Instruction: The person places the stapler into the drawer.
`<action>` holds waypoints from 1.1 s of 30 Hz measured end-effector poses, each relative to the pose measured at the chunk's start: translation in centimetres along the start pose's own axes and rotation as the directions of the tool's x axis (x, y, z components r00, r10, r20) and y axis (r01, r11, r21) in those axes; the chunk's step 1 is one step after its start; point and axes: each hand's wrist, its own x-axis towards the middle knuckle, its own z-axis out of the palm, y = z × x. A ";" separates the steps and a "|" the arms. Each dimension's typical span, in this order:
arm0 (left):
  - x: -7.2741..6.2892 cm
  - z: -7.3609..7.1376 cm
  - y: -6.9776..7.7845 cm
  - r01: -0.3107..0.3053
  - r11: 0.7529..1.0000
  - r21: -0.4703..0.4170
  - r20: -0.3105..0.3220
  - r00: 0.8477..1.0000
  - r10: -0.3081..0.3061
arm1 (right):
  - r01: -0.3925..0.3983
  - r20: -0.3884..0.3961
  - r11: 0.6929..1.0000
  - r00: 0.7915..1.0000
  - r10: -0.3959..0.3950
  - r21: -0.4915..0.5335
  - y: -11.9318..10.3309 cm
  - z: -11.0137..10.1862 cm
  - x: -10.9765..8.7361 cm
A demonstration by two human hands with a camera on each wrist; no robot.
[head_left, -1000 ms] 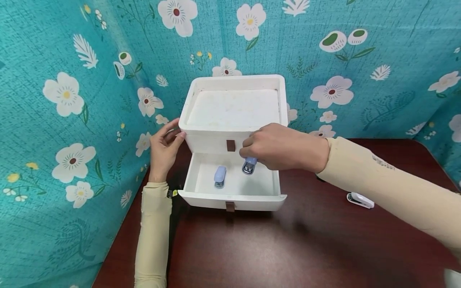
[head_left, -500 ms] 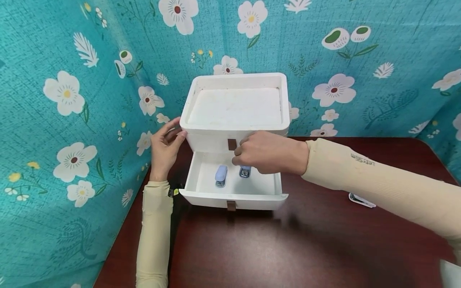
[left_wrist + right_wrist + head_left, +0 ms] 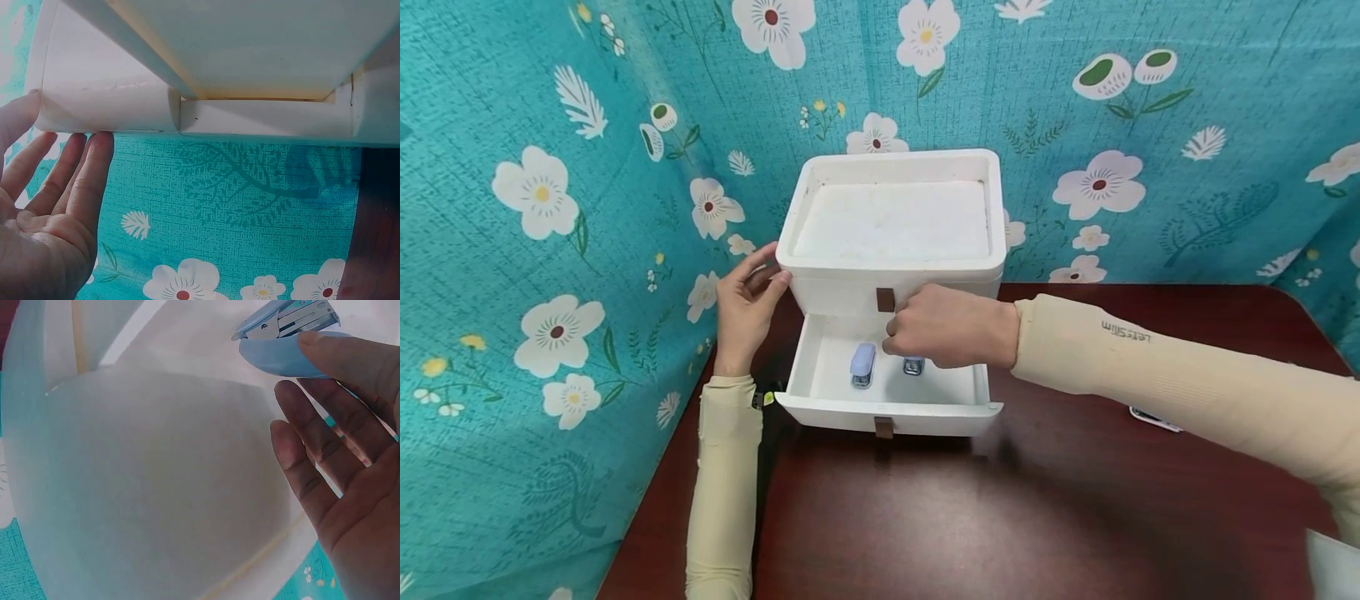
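Two hands, one two-drawer cabinet, two lavender-blue mini staplers. Right hand [image 3: 947, 327]: thumb and finger pinch one, the held stapler [image 3: 913, 367], other fingers loosely extended; cannot tell whether it touches the floor of the lower drawer [image 3: 827, 412], pulled out beneath that hand. Second stapler [image 3: 862, 360] lies in the drawer between the hands, nearer the right, untouched. Left hand [image 3: 745, 317]: spread, fingertips against the white cabinet [image 3: 835, 292] side, thumb at its front corner. One white-edged object [image 3: 1153, 423] on the desk [image 3: 880, 517], mostly hidden behind the right sleeve [image 3: 1150, 358].
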 end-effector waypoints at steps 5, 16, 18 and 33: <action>0.0 -0.1 -0.1 -0.012 1.000 -0.002 0.002 1.000 0.012 | 0.014 0.016 1.000 1.000 -0.014 -0.015 -0.2 0.8 0.5; 0.1 0.0 -0.1 -0.018 1.000 -0.002 -0.001 1.000 0.018 | 0.024 0.059 0.999 0.998 -0.023 -0.026 -0.3 1.7 1.2; 0.1 0.0 -0.1 -0.019 1.000 0.000 0.000 1.000 0.019 | 0.033 0.056 0.999 0.998 -0.031 -0.036 -0.4 1.9 1.3; 0.1 -0.1 0.1 -0.016 1.000 -0.017 0.009 1.000 0.016 | 0.046 0.054 0.997 0.998 -0.042 -0.066 -0.7 2.7 1.5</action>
